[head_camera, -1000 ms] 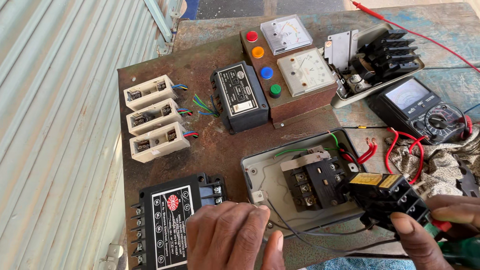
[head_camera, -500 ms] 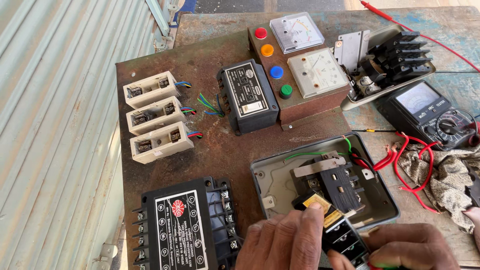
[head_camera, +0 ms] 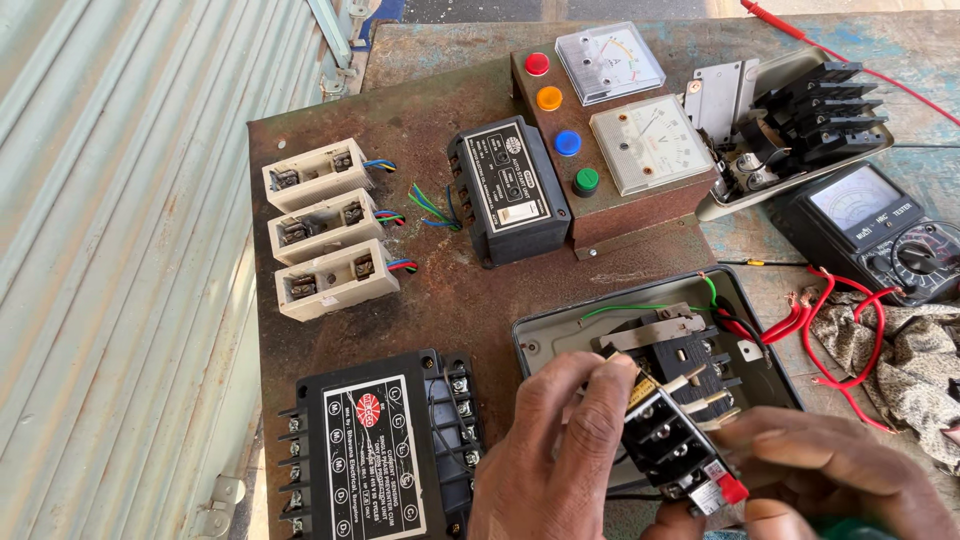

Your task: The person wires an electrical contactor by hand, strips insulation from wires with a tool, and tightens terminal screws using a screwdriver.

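Black contactor block (head_camera: pixel 672 440) now sits lower and nearer than half a second ago, held over the near edge of the grey enclosure (head_camera: pixel 545 330). Left hand (head_camera: pixel 555 450) pinches its top with the fingertips; right hand (head_camera: pixel 830 470) grips its lower end. Both hands have closed in: the block is under close handling.

Rust-brown metal board (head_camera: pixel 440 290), red, orange, blue and green round push buttons (head_camera: pixel 561 124), cream ceramic fuse blocks (head_camera: pixel 325 229), black relay with red tab (head_camera: pixel 680 450), red test leads (head_camera: pixel 830 330)
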